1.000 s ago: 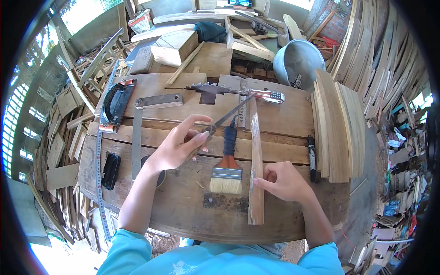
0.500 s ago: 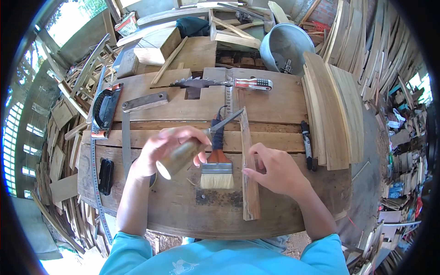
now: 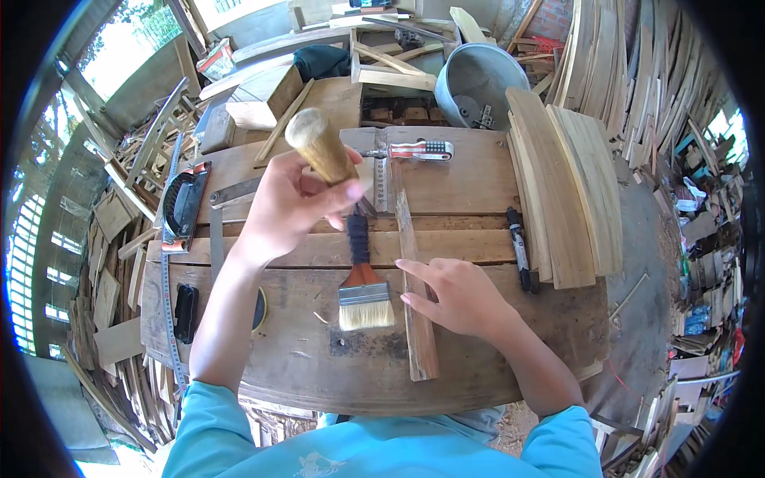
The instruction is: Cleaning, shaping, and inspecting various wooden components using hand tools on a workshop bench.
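My left hand (image 3: pixel 291 203) is raised above the workbench (image 3: pixel 470 179) and grips a tool with a round wooden handle (image 3: pixel 319 143); its metal end is hidden behind the hand. My right hand (image 3: pixel 450 295) rests flat on a narrow wooden strip (image 3: pixel 414 271) that lies lengthwise on the bench, fingers spread over it. A flat paintbrush (image 3: pixel 362 283) with pale bristles lies just left of the strip, between the two hands.
A stack of thin curved slats (image 3: pixel 566 191) lies at the bench's right side, a black marker (image 3: pixel 519 247) beside it. A red-handled tool (image 3: pixel 414 150) and metal square (image 3: pixel 381 171) lie at the back. A black sanding block (image 3: pixel 183 203), tape measure (image 3: pixel 167 263) and grey basin (image 3: pixel 478 80) stand nearby.
My left hand has picked the wooden-handled tool off the bench and lifted it up and back. My right hand stayed on the strip.
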A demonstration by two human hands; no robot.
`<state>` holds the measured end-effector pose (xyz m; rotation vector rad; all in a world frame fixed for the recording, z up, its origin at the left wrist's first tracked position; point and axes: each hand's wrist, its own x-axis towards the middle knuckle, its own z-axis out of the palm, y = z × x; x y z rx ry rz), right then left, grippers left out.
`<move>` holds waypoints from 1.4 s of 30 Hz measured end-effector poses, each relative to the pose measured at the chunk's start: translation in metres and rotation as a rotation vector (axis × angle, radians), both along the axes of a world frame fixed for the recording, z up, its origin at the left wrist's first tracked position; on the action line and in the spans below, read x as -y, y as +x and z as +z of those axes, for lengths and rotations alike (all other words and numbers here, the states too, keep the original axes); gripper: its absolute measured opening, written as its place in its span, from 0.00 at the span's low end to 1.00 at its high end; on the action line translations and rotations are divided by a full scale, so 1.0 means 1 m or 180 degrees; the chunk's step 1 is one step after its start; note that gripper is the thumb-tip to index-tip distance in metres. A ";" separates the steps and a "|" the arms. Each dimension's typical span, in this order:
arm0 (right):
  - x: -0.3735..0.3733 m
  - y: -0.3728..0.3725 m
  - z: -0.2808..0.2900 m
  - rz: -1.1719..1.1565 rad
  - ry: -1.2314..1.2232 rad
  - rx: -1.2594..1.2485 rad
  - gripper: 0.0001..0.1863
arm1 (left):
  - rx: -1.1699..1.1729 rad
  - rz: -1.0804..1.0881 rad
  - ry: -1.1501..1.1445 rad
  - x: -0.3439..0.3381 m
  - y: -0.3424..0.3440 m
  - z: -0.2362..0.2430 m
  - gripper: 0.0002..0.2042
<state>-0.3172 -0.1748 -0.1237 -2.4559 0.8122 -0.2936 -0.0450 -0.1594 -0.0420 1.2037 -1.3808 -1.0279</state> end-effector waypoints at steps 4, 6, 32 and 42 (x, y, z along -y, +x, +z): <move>0.000 0.000 -0.005 -0.0005 -0.0022 -0.0027 0.28 | 0.0944 0.0542 -0.0326 0.023 0.001 0.000 0.13; 0.001 0.000 -0.005 -0.0038 0.0001 0.0098 0.27 | 0.1101 0.0653 -0.0690 0.028 0.002 -0.001 0.09; 0.004 0.003 -0.007 -0.0021 0.0070 0.0073 0.23 | -0.0931 0.0029 -0.1216 0.097 -0.059 0.017 0.09; 0.004 0.005 -0.010 -0.0005 0.0086 0.0096 0.22 | -0.1008 -0.0817 -0.1345 0.105 -0.055 0.009 0.13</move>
